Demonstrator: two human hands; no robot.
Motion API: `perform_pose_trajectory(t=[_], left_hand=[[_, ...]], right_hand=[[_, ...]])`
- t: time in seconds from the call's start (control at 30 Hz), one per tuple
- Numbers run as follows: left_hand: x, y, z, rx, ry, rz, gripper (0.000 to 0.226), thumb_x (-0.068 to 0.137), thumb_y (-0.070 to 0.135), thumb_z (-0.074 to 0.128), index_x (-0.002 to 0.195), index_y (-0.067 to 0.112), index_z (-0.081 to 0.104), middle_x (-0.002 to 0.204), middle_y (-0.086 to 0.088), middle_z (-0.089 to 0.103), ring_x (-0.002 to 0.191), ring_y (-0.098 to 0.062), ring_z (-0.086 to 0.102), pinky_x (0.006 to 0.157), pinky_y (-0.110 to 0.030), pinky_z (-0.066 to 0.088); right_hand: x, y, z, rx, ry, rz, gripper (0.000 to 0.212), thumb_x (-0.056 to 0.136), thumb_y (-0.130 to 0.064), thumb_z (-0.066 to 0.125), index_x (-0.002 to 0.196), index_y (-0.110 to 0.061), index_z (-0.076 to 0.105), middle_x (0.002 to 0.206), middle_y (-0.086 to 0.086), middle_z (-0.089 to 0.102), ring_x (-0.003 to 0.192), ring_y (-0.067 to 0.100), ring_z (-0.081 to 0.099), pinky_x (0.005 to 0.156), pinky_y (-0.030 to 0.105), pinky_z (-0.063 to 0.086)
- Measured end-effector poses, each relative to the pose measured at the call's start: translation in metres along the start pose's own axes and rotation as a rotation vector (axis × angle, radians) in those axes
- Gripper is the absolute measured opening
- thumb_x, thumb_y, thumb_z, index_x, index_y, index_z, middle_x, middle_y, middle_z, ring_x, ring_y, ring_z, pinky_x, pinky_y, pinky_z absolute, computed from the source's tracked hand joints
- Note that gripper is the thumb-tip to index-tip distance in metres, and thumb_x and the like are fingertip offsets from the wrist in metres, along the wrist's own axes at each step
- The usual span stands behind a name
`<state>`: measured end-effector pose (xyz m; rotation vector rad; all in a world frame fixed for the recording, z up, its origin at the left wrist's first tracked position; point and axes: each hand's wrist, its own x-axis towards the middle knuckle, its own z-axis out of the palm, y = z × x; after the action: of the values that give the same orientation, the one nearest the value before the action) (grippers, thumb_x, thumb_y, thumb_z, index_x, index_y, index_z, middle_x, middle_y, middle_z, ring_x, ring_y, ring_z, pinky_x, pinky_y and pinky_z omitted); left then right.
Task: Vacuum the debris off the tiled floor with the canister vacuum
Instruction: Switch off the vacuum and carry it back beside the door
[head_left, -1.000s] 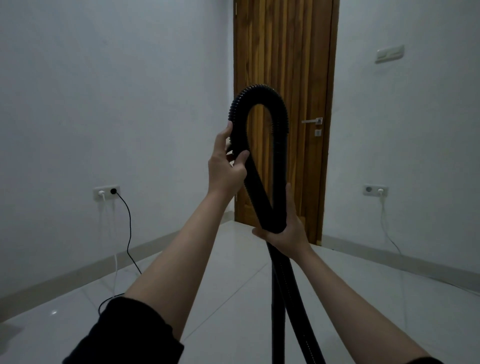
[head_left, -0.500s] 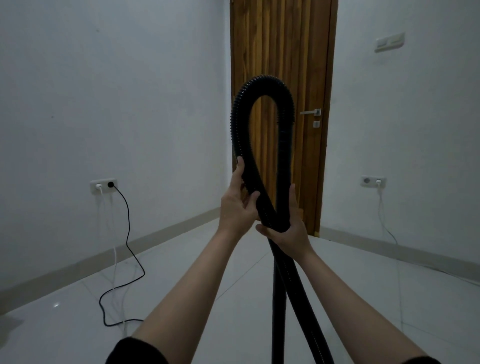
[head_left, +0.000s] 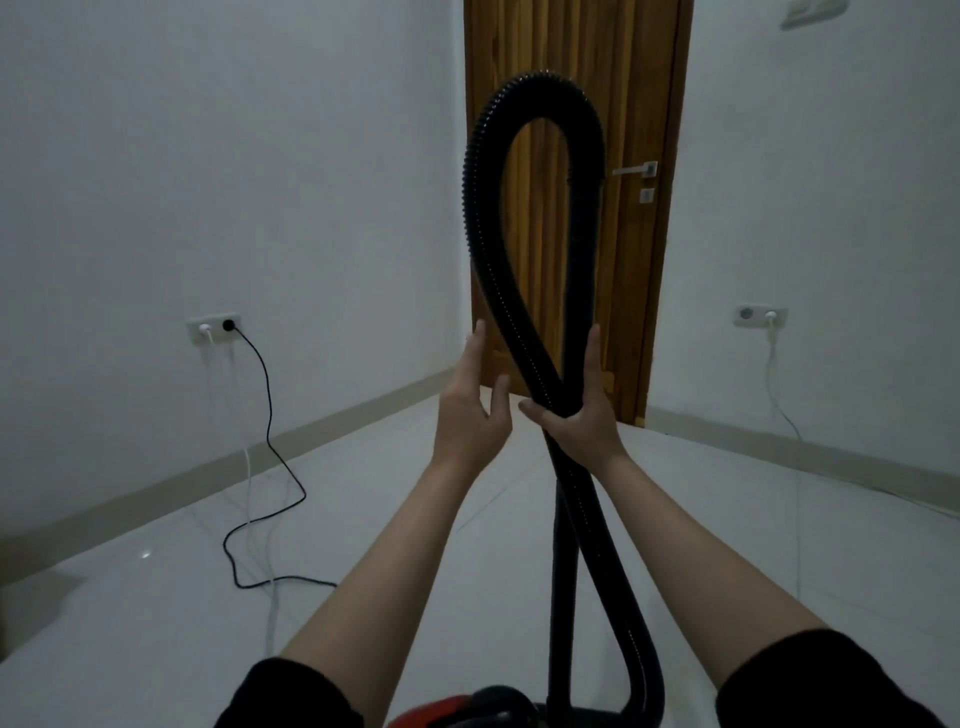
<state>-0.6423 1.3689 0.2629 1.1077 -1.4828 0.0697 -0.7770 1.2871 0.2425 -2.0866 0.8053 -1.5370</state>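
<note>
My left hand (head_left: 470, 415) has just let go and hangs open beside the hose (head_left: 524, 332), leaving my right hand (head_left: 579, 415) gripping where the loop crosses, so vacuuming hasn't started.

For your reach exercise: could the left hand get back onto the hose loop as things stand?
Probably yes. The left hand is open just beside the hose, with only air between them; the right hand grips lower at the crossing.
</note>
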Motion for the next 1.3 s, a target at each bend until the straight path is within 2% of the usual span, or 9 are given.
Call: perform_pose_trajectory(t=[0.07,0.13,0.27,0.5,0.7,0.87,0.97,1.13,1.3], left_hand=[[-0.031,-0.022,0.005,0.063,-0.032,-0.079,0.063,0.095,0.014,0.055,0.151,0.017,0.025,0.152,-0.001,0.038,0.139,-0.019,0.039,0.114,-0.036,0.034],[-0.061,-0.037,0.011,0.067,-0.071,-0.183,0.060,0.095,0.017,0.056,0.149,0.011,0.029,0.151,-0.007,0.040,0.140,-0.023,0.038,0.116,-0.045,0.033],[-0.115,-0.056,0.023,0.099,-0.165,-0.289,0.061,0.096,0.022,0.055,0.150,0.013,0.029,0.153,-0.003,0.038,0.142,-0.021,0.034,0.118,-0.042,0.029],[-0.210,-0.088,0.029,0.122,-0.279,-0.479,0.064,0.093,0.031,0.050,0.150,0.012,0.028,0.153,-0.001,0.036,0.145,-0.018,0.028,0.118,-0.051,0.024],[-0.282,-0.112,0.023,0.242,-0.386,-0.561,0.067,0.087,0.036,0.049,0.147,0.012,0.033,0.151,-0.004,0.039,0.144,-0.022,0.030,0.117,-0.051,0.023],[-0.333,-0.142,0.013,0.369,-0.609,-0.672,0.066,0.081,0.049,0.045,0.143,0.024,0.042,0.148,-0.007,0.043,0.140,-0.026,0.035,0.113,-0.053,0.028],[-0.345,-0.147,0.005,0.432,-0.665,-0.688,0.070,0.083,0.041,0.054,0.148,0.026,0.032,0.155,-0.007,0.031,0.142,-0.029,0.030,0.111,-0.060,0.027],[-0.378,-0.161,-0.007,0.435,-0.629,-0.798,0.098,0.074,0.063,0.049,0.154,0.026,0.008,0.156,-0.013,0.028,0.141,-0.034,0.030,0.113,-0.053,0.030],[-0.385,-0.163,-0.008,0.383,-0.593,-0.933,0.107,0.078,0.066,0.057,0.151,0.002,0.013,0.156,-0.018,0.026,0.143,-0.033,0.027,0.118,-0.041,0.023]], right_hand=[[-0.001,0.001,0.000,-0.015,0.008,0.006,0.117,0.078,-0.038,0.078,0.152,-0.033,-0.012,0.156,-0.028,-0.004,0.144,-0.007,0.003,0.117,0.033,0.015],[-0.009,0.004,0.003,-0.016,0.001,0.054,0.115,0.078,-0.038,0.078,0.153,-0.034,-0.011,0.156,-0.028,-0.002,0.141,-0.009,0.005,0.113,0.028,0.015],[-0.039,0.024,0.011,0.026,-0.004,0.172,0.111,0.080,-0.041,0.076,0.151,-0.043,-0.009,0.158,-0.017,0.006,0.147,0.012,0.014,0.114,0.034,0.019],[-0.043,0.032,0.018,0.043,-0.073,0.224,0.107,0.084,-0.042,0.071,0.147,-0.048,-0.015,0.161,-0.011,0.008,0.145,0.016,0.022,0.110,0.030,0.021],[-0.064,0.043,0.034,0.051,-0.113,0.264,0.099,0.091,-0.033,0.064,0.153,-0.031,-0.013,0.154,-0.017,0.016,0.137,0.001,0.025,0.114,0.032,0.024],[-0.064,0.046,0.043,0.034,-0.075,0.245,0.098,0.091,-0.036,0.063,0.153,-0.025,-0.012,0.158,-0.011,0.013,0.143,0.009,0.023,0.114,0.035,0.025],[-0.064,0.046,0.044,0.039,-0.045,0.217,0.098,0.092,-0.034,0.063,0.153,-0.021,-0.012,0.161,-0.004,0.007,0.143,0.005,0.016,0.116,0.034,0.021],[-0.062,0.051,0.046,0.019,-0.040,0.206,0.096,0.093,-0.032,0.061,0.153,-0.013,-0.011,0.159,-0.007,0.003,0.138,0.000,0.013,0.112,0.027,0.019],[-0.062,0.050,0.049,0.017,-0.026,0.182,0.100,0.090,-0.048,0.060,0.153,-0.011,-0.008,0.163,0.005,0.006,0.146,0.012,0.019,0.116,0.039,0.026]])
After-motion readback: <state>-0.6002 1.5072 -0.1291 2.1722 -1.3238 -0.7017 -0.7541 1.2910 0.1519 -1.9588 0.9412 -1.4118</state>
